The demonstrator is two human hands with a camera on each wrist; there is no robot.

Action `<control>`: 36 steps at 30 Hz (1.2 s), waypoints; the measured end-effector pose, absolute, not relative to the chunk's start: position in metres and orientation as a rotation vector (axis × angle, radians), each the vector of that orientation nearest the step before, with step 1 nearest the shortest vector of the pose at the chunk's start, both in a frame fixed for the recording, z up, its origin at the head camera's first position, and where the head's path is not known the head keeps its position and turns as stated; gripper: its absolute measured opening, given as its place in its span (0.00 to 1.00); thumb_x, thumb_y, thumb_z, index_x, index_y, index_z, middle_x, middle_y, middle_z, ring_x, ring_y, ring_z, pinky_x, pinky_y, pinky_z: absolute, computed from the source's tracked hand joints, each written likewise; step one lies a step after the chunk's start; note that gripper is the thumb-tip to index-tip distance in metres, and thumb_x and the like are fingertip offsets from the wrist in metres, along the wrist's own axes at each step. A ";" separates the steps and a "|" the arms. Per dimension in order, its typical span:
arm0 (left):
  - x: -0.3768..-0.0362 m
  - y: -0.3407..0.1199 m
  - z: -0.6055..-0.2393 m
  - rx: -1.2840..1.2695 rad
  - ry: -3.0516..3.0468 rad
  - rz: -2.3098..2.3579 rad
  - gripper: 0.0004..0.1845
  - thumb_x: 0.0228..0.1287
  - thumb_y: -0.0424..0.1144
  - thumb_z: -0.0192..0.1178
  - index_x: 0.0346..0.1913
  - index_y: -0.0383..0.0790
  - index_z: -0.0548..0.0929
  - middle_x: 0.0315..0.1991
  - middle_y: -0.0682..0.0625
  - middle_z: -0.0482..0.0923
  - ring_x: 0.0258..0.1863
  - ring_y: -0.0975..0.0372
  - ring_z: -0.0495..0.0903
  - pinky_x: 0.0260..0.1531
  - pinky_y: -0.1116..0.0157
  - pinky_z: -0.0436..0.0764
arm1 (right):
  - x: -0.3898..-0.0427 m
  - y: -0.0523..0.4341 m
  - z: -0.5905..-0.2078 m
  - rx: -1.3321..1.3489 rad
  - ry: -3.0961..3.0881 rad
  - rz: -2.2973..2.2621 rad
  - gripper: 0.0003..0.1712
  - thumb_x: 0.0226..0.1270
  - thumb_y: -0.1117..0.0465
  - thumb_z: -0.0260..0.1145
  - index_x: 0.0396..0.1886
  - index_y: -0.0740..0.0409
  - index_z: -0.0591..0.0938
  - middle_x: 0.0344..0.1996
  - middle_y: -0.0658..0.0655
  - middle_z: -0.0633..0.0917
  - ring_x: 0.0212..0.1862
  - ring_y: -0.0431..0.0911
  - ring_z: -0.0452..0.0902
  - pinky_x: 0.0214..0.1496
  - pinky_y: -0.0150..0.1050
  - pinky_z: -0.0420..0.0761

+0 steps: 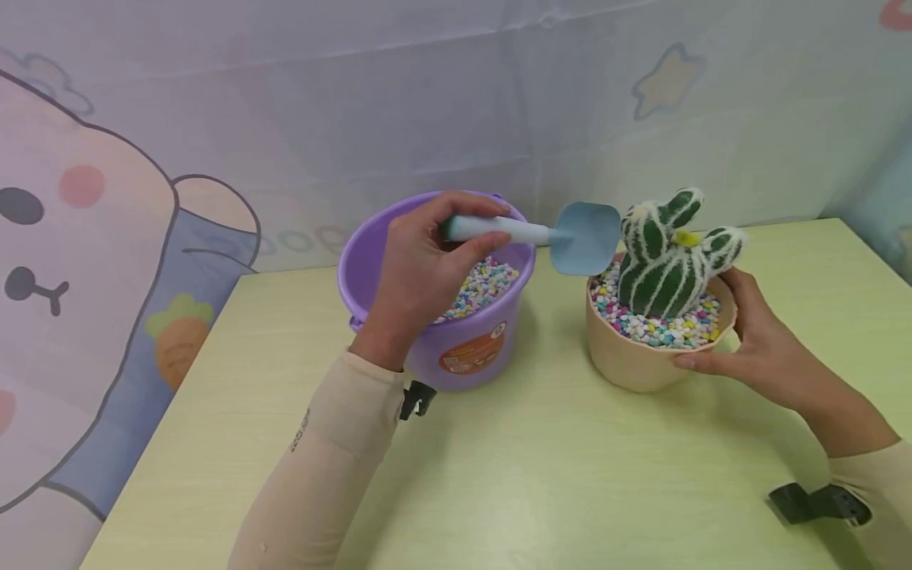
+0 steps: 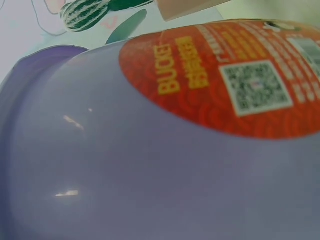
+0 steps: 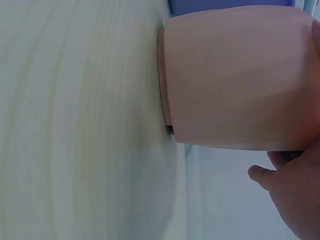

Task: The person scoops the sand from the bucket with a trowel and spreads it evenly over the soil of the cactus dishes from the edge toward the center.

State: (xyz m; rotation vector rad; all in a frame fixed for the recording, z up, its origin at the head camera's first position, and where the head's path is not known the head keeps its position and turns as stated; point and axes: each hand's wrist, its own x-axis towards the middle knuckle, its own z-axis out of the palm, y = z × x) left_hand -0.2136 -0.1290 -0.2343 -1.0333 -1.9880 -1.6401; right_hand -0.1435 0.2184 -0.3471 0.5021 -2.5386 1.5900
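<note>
The left hand (image 1: 416,265) grips a blue scoop (image 1: 552,233) over the purple bucket (image 1: 466,348); the right hand (image 1: 741,336) clasps the beige pot (image 1: 630,360), its fingertips hidden behind the cactus (image 1: 666,253). Bare table (image 1: 556,467) lies in front.

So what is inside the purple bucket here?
The purple bucket holds small pastel pebbles, seen on its right side. The left hand, gripping the blue scoop, covers the rest, so their depth and anything beneath cannot be seen.
</note>
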 end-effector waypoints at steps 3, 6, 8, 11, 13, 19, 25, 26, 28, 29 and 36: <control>-0.213 -0.130 -0.234 -0.993 -1.989 -1.699 0.10 0.57 0.26 0.70 0.42 0.29 0.84 0.41 0.47 0.85 0.32 0.59 0.84 0.33 0.61 0.87 | -0.144 0.218 -0.348 0.499 -2.547 1.570 0.66 0.50 0.79 0.74 0.78 0.45 0.44 0.73 0.56 0.49 0.72 0.41 0.42 0.76 0.48 0.44; -0.214 -0.131 -0.234 -0.957 -1.985 -1.732 0.10 0.57 0.26 0.70 0.42 0.30 0.84 0.41 0.47 0.86 0.32 0.58 0.84 0.33 0.60 0.87 | -0.143 0.218 -0.347 0.519 -2.546 1.567 0.67 0.49 0.80 0.73 0.78 0.45 0.43 0.72 0.56 0.49 0.71 0.38 0.44 0.69 0.28 0.51; -0.214 -0.133 -0.233 -0.910 -1.985 -1.747 0.10 0.57 0.27 0.71 0.42 0.30 0.85 0.40 0.48 0.86 0.31 0.58 0.83 0.32 0.62 0.87 | -0.144 0.218 -0.347 0.537 -2.537 1.583 0.67 0.49 0.81 0.72 0.79 0.45 0.43 0.72 0.56 0.51 0.71 0.38 0.46 0.62 0.19 0.55; -0.213 -0.138 -0.232 -0.826 -1.977 -1.800 0.10 0.57 0.27 0.72 0.42 0.31 0.85 0.39 0.48 0.86 0.31 0.58 0.82 0.32 0.65 0.86 | -0.145 0.217 -0.347 0.559 -2.521 1.615 0.66 0.50 0.83 0.71 0.79 0.46 0.43 0.72 0.56 0.51 0.71 0.39 0.47 0.61 0.16 0.57; -0.212 -0.144 -0.232 -0.769 -1.955 -1.860 0.11 0.57 0.27 0.72 0.42 0.31 0.85 0.39 0.46 0.86 0.30 0.58 0.82 0.32 0.66 0.86 | -0.146 0.216 -0.347 0.549 -2.524 1.619 0.66 0.50 0.82 0.71 0.79 0.46 0.43 0.73 0.56 0.51 0.71 0.39 0.47 0.61 0.16 0.57; -0.212 -0.168 -0.233 -0.664 -1.820 -1.988 0.11 0.57 0.26 0.71 0.42 0.30 0.83 0.41 0.39 0.84 0.34 0.52 0.83 0.39 0.59 0.87 | -0.149 0.215 -0.347 0.493 -2.540 1.599 0.66 0.50 0.80 0.72 0.78 0.46 0.43 0.73 0.58 0.49 0.72 0.38 0.44 0.62 0.19 0.53; -0.215 -0.193 -0.227 -0.499 -1.582 -2.118 0.15 0.53 0.24 0.72 0.42 0.29 0.80 0.40 0.34 0.83 0.38 0.49 0.86 0.43 0.56 0.86 | -0.149 0.215 -0.349 0.534 -2.518 1.604 0.66 0.49 0.81 0.72 0.78 0.48 0.43 0.72 0.59 0.50 0.71 0.39 0.46 0.61 0.17 0.55; -0.215 -0.197 -0.225 -0.478 -1.539 -2.141 0.16 0.52 0.23 0.72 0.43 0.29 0.79 0.40 0.33 0.83 0.38 0.48 0.86 0.43 0.55 0.86 | -0.149 0.216 -0.350 0.547 -2.512 1.604 0.66 0.49 0.82 0.72 0.78 0.49 0.44 0.72 0.58 0.51 0.70 0.39 0.47 0.61 0.16 0.56; -0.215 -0.206 -0.221 -0.449 -1.443 -2.190 0.17 0.51 0.21 0.72 0.44 0.27 0.78 0.39 0.31 0.82 0.38 0.46 0.86 0.44 0.54 0.85 | -0.149 0.216 -0.350 0.582 -2.501 1.595 0.66 0.48 0.82 0.73 0.78 0.50 0.44 0.72 0.57 0.52 0.70 0.38 0.48 0.61 0.16 0.56; -0.216 -0.210 -0.219 -0.433 -1.408 -2.202 0.18 0.51 0.21 0.72 0.44 0.27 0.77 0.39 0.31 0.82 0.38 0.45 0.86 0.44 0.53 0.85 | -0.149 0.217 -0.351 0.599 -2.497 1.589 0.66 0.47 0.82 0.73 0.78 0.50 0.43 0.71 0.57 0.52 0.70 0.38 0.48 0.62 0.15 0.56; -0.218 -0.237 -0.210 -0.376 -1.401 -2.177 0.20 0.47 0.22 0.74 0.45 0.26 0.80 0.37 0.31 0.81 0.37 0.45 0.86 0.42 0.53 0.85 | -0.152 0.218 -0.347 0.634 -2.486 1.581 0.66 0.47 0.83 0.72 0.78 0.52 0.44 0.71 0.56 0.53 0.69 0.38 0.49 0.63 0.16 0.56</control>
